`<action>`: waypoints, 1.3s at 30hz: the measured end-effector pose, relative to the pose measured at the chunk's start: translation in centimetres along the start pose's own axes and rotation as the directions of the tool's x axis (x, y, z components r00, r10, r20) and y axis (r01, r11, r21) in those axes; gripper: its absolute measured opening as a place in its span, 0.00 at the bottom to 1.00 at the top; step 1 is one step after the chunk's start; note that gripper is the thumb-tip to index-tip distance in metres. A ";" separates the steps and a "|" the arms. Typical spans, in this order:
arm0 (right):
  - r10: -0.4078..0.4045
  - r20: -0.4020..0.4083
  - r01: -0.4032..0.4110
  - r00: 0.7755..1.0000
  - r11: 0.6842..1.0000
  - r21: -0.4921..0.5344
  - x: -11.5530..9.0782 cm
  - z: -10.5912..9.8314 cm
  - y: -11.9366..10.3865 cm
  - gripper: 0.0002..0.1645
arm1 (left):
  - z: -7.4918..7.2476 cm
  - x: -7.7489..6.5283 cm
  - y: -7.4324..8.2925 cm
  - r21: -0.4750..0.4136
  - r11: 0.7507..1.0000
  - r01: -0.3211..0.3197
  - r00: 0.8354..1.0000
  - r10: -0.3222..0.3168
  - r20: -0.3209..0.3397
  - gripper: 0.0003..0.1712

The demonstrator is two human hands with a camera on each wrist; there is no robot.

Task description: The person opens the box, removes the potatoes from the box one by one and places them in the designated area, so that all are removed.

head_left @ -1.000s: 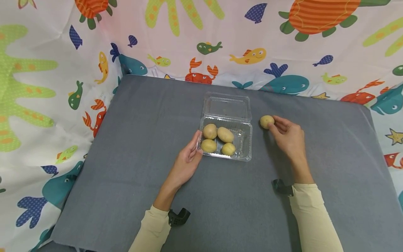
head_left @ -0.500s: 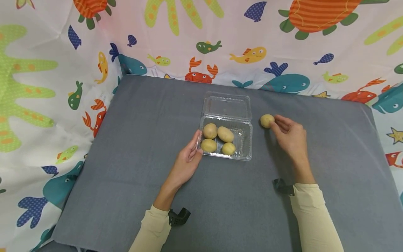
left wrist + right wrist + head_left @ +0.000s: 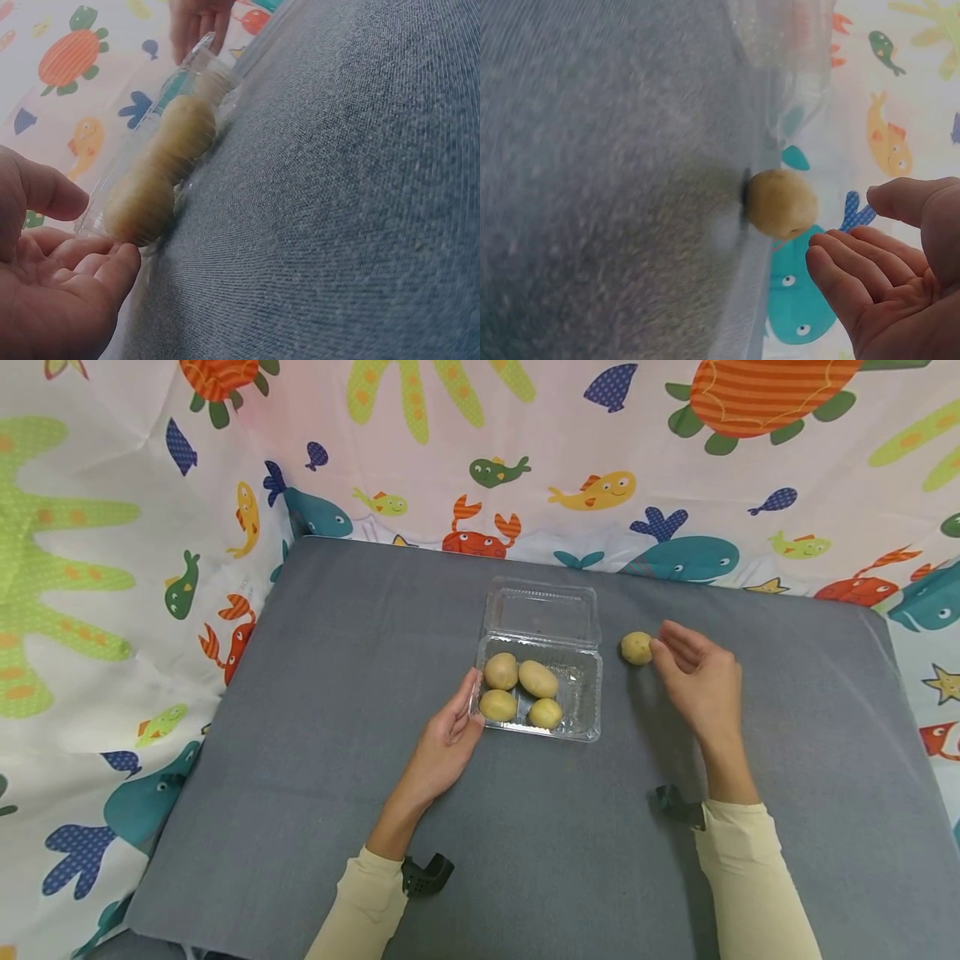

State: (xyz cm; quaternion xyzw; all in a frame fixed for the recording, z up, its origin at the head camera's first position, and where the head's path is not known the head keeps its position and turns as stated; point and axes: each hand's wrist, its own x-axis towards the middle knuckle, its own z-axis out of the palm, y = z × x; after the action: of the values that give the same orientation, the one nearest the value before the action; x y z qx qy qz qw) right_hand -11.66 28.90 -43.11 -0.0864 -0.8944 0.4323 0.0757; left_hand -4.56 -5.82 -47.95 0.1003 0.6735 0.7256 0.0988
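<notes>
A clear plastic clamshell container (image 3: 577, 693) lies with its lid (image 3: 542, 614) folded back on the grey cloth. In its left part sit several small yellow potatoes (image 3: 537, 680). My left hand (image 3: 446, 747) holds the container's left edge, thumb at the rim and fingers against the outer wall, as the left wrist view shows. Right of the container, a single potato (image 3: 636, 648) rests on the cloth. Beside it is my right hand (image 3: 701, 685); in the right wrist view its fingers (image 3: 840, 277) are spread apart from the potato (image 3: 781, 203), holding nothing.
Grey cloth (image 3: 315, 760) covers the table. A white curtain (image 3: 420, 468) printed with sea animals rises behind it and along its left side. Each wrist carries a black camera mount (image 3: 427, 875).
My right hand has let go of the single potato and drawn back to the right, its fingers opening. The left hand and the container have stayed in place.
</notes>
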 end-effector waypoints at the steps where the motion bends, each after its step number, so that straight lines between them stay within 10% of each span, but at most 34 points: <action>1: -0.001 -0.004 0.001 1.000 1.000 0.003 -0.1 0.0 -0.2 0.32 | 0.0 0.0 0.0 -0.002 1.000 0.000 1.000 0.000 0.001 0.37; 39: -0.340 0.187 0.357 0.922 0.932 -0.068 -6.2 5.3 -6.8 0.29 | 0.2 0.0 0.2 -0.015 1.000 0.013 1.000 -0.012 0.013 0.38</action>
State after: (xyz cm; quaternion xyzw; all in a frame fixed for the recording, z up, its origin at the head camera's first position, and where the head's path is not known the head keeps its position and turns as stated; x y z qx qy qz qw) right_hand -7.38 19.39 -41.35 0.1081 -0.9192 0.3723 0.0692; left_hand -4.47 -5.69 -47.69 0.0999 0.6680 0.7294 0.1084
